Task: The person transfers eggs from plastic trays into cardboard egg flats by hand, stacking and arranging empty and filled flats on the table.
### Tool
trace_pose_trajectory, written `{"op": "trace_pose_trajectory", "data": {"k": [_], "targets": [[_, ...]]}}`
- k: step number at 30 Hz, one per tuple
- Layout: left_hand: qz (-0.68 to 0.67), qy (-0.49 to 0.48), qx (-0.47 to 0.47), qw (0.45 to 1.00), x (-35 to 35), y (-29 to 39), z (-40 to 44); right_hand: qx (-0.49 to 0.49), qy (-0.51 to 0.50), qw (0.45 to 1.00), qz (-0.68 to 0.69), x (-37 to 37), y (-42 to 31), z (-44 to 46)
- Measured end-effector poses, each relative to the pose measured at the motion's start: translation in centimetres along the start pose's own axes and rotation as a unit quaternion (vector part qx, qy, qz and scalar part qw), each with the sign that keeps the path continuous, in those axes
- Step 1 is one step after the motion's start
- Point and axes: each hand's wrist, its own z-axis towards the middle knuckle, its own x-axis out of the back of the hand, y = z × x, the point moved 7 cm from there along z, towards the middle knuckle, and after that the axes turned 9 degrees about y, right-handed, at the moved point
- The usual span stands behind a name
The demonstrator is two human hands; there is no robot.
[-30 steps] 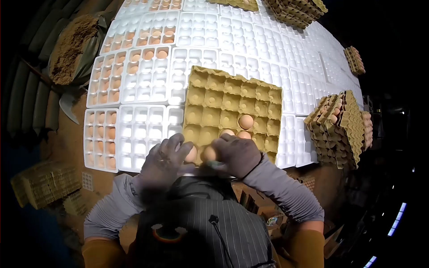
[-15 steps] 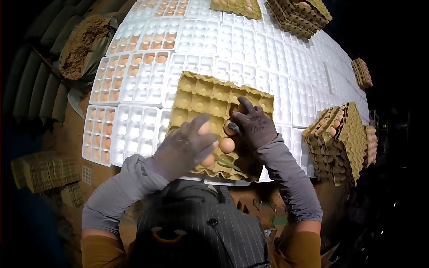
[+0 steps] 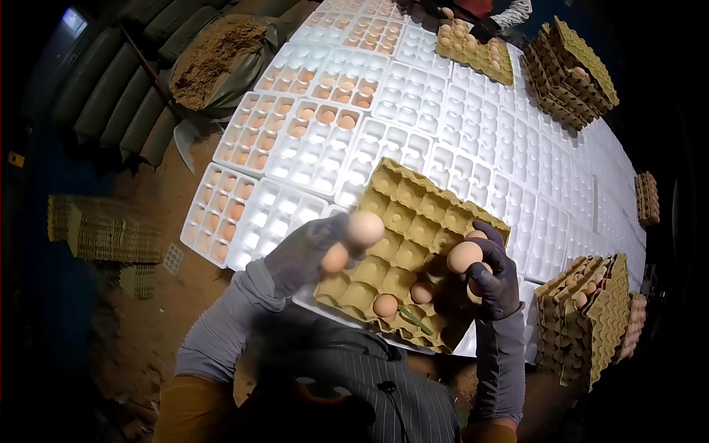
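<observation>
My left hand (image 3: pixel 309 253), in a grey glove, is closed around two eggs (image 3: pixel 365 229), above the left edge of a yellow-brown pulp tray (image 3: pixel 408 221). Over the tray's right side, my gloved right hand (image 3: pixel 493 273) holds several eggs (image 3: pixel 464 257) between its fingers. Two eggs (image 3: pixel 385 305) lie in the lower cups of the tray, beside a green strip (image 3: pixel 415 320). The pulp tray rests tilted on white foam trays (image 3: pixel 314 148).
Foam trays at the left hold eggs (image 3: pixel 227 207). Stacks of pulp trays stand at the right (image 3: pixel 583 317) and back (image 3: pixel 565 74). A co-worker's gloved hand (image 3: pixel 484 29) is by another egg tray (image 3: pixel 473 52). An open sack (image 3: pixel 218 63) lies at left.
Both hands have lifted off the tray with eggs in them and moved apart. The view has shifted, so the co-worker's hand now shows at the top.
</observation>
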Motion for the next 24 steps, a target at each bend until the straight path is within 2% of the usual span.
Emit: {"op": "trace_pose_trajectory", "data": {"k": [1, 2, 4, 6, 7, 8, 9, 11, 12, 13, 14, 15, 17, 18, 19, 20, 22, 24], "targets": [[0.033, -0.002, -0.065, 0.997, 1.9, 0.7, -0.1, -0.072, -0.007, 0.993, 0.089, -0.9, 0.9, 0.3], [0.065, 0.001, -0.13, 0.989, 3.9, 1.5, -0.3, -0.072, -0.013, 0.993, 0.095, -2.1, 0.6, 1.1], [0.087, 0.03, -0.125, 0.988, 7.5, 1.8, 0.8, -0.069, -0.017, 0.992, 0.1, -4.7, -0.7, 3.3], [0.07, 0.092, -0.025, 0.993, 12.8, 0.3, 3.8, -0.026, -0.047, 0.998, 0.042, -8.5, -3.1, 5.8], [0.047, 0.127, 0.022, 0.99, 15.3, -0.3, 5.8, 0.027, -0.06, 0.998, -0.02, -10.8, -5.0, 7.6], [0.199, 0.206, -0.117, 0.951, 17.3, 1.4, 7.3, 0.085, -0.069, 0.989, -0.101, -13.2, -6.1, 9.6], [0.279, 0.238, -0.201, 0.908, 18.6, 3.0, 9.2, 0.171, -0.042, 0.971, -0.161, -15.7, -6.9, 11.8], [0.503, 0.314, -0.322, 0.738, 19.4, 5.4, 12.1, 0.236, -0.038, 0.917, -0.318, -20.8, -6.2, 16.7], [0.546, 0.298, -0.304, 0.722, 19.7, 5.3, 14.4, 0.237, -0.043, 0.888, -0.391, -23.2, -4.4, 19.2], [0.588, 0.282, -0.286, 0.703, 19.8, 4.9, 16.7, 0.184, -0.087, 0.866, -0.456, -25.5, -3.4, 21.5], [0.626, 0.266, -0.281, 0.677, 19.9, 4.0, 18.9, 0.189, -0.11, 0.828, -0.516, -27.3, -1.7, 23.4], [0.622, 0.261, -0.28, 0.683, 20.2, 3.4, 19.9, 0.16, -0.142, 0.807, -0.551, -28.7, 0.7, 25.2], [0.631, 0.203, -0.268, 0.699, 20.2, 2.0, 21.4, 0.169, -0.143, 0.783, -0.581, -29.6, 3.1, 26.7], [0.585, 0.236, -0.335, 0.7, 20.6, 2.7, 20.4, 0.163, -0.147, 0.782, -0.584, -29.8, 3.1, 26.6], [0.582, 0.232, -0.334, 0.705, 21.0, 3.2, 19.1, 0.112, -0.163, 0.816, -0.543, -29.7, 2.9, 26.2], [0.528, 0.239, -0.307, 0.755, 21.9, 4.1, 17.2, 0.06, -0.177, 0.846, -0.499, -29.7, 2.6, 25.5], [0.449, 0.22, -0.241, 0.832, 23.4, 3.0, 15.8, 0.031, -0.24, 0.821, -0.516, -30.9, 3.0, 24.1], [0.49, 0.189, -0.229, 0.819, 23.9, 1.1, 15.8, 0.007, -0.322, 0.781, -0.536, -32.2, 4.5, 23.1]]}}
